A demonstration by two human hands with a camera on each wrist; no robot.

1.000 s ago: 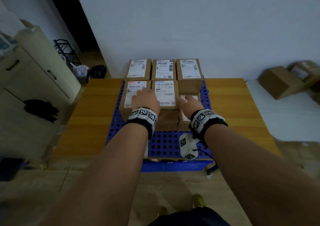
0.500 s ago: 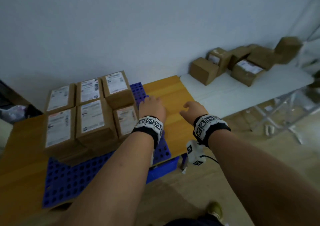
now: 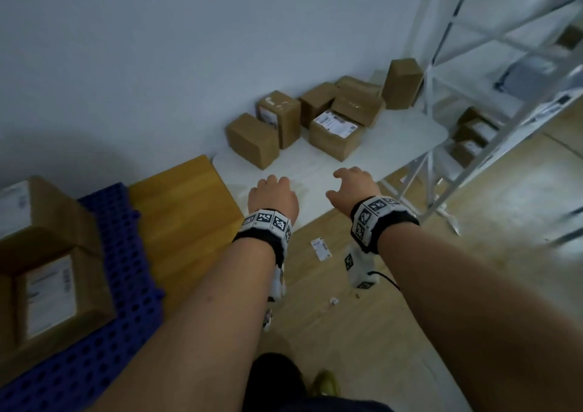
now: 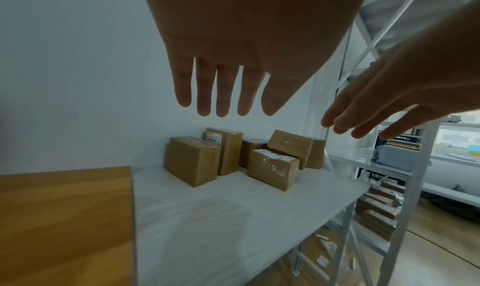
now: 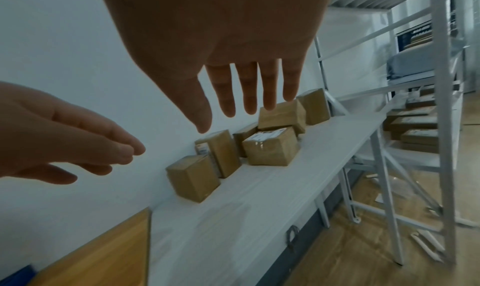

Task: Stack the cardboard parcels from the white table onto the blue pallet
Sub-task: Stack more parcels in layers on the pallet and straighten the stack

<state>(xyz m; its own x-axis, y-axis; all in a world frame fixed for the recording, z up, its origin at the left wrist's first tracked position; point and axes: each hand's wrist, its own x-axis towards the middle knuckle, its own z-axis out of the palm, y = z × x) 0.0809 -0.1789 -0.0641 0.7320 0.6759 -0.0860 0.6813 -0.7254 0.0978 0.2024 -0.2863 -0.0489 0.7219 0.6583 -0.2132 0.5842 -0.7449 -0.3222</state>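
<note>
Both my hands swung off the pallet (image 3: 120, 285); parcels (image 3: 315, 121) at 12 o'clock on the desk (image 3: 394, 146), rack (image 3: 473, 96) at 2. Left grip (image 3: 273, 197) and right grip (image 3: 355, 186) wide, empty.

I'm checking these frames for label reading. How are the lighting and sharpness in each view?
Head view: dim, bluish, edges smeared; the label on the parcel is unreadable. Left wrist view: the left hand is a dark backlit shape; parcels fairly sharp. Right wrist view: the right hand is dark too, with wide-angle bending of the shelf frame.
</note>
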